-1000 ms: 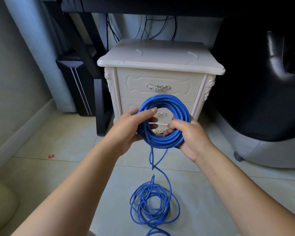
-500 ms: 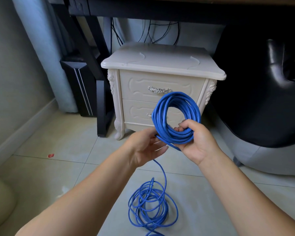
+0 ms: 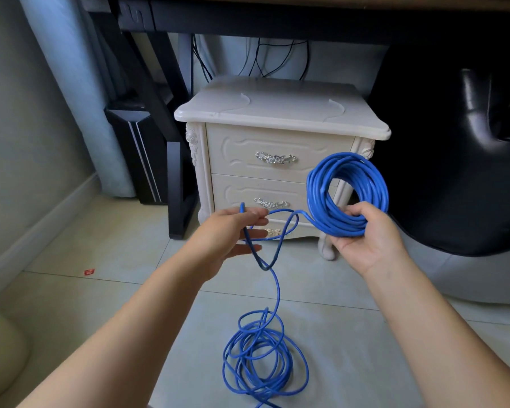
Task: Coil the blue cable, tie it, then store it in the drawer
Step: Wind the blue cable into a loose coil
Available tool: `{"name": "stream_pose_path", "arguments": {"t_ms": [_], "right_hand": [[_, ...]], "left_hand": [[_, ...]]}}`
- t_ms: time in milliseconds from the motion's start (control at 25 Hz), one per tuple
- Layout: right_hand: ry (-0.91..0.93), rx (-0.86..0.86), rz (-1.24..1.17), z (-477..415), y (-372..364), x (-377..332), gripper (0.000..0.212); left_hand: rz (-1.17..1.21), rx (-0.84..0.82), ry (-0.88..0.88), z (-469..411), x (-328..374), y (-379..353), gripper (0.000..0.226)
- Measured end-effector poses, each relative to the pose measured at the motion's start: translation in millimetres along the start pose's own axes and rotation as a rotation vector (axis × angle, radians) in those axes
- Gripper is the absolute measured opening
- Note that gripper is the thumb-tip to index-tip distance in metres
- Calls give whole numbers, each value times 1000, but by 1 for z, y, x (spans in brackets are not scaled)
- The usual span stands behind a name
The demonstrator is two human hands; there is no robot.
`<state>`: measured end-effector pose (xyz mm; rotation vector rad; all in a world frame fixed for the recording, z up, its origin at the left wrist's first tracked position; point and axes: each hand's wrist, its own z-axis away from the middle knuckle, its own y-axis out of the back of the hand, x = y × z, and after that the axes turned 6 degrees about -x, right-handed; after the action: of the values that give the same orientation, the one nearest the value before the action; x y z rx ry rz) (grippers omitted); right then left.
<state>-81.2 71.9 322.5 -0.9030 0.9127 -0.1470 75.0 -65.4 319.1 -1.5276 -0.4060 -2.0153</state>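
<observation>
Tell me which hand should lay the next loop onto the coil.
Left. The left hand has the free strand running across it, down to the loose pile on the floor; the right hand is occupied gripping the coil.

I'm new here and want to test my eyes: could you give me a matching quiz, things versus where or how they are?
Things: 1 wound coil; 2 loose loops; 3 top drawer; 4 red scrap.
States: A closed; B alone on a tile, far left; C gripped by the right hand; D heaped on the floor between the arms.
Pairs: 1-C, 2-D, 3-A, 4-B.
</observation>
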Motion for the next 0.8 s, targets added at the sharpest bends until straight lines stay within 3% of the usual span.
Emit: {"name": "stream_pose_path", "arguments": {"t_ms": [160, 280, 320, 400, 520, 640, 720, 800], "right_hand": [[87, 87, 67, -1, 2, -3, 22], [176, 71, 208, -1, 0, -5, 24], [208, 48, 313, 0, -1, -3, 25], [249, -9, 535, 1, -2, 5, 26], [261, -102, 909, 4, -4, 15, 28], [266, -290, 1348, 15, -10, 20, 34], [269, -386, 1502, 21, -15, 26, 33], [268, -377, 1493, 23, -16, 31, 33]], "left_hand": [[-110, -19, 1, 1, 2, 7, 18], [-508, 46, -8, -2, -3, 13, 17], [-549, 66, -27, -2, -4, 13, 17], [-415, 52, -94, -1, -2, 10, 24], [-222, -105, -254, 1, 5, 5, 51], [-399, -171, -337, 3, 6, -2, 72], [-618, -48, -332, 3, 3, -6, 57], [-614, 85, -308, 0, 1, -9, 24]]}}
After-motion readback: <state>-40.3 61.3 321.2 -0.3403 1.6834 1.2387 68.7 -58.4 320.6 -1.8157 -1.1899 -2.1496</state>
